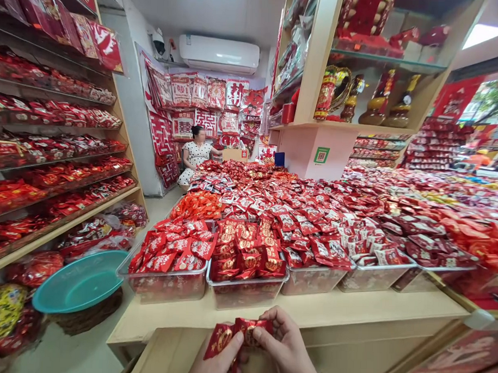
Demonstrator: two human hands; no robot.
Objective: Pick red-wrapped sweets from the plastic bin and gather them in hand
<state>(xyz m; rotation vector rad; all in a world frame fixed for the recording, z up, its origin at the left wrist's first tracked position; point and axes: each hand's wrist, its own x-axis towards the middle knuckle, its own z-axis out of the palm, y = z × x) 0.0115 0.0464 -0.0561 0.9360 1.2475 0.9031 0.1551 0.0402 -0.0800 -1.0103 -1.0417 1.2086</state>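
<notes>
Both hands are cut off at the bottom edge of the frame: left hand point(216, 362), right hand point(286, 348). The small red foil packets with gold print point(238, 336) are partly covered by the fingers point(264, 334); their print is too small to read. The lower right corner of the frame is blurred.

Wooden counter point(310, 311): clear bins point(166, 284) heaped with red packets point(246, 254).

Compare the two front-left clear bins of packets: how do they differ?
The leftmost bin holds red packets with white print, lying loosely at angles. The second bin holds darker red packets with gold round emblems, packed more in rows. Both are clear plastic, heaped full, side by side on the counter.
</notes>
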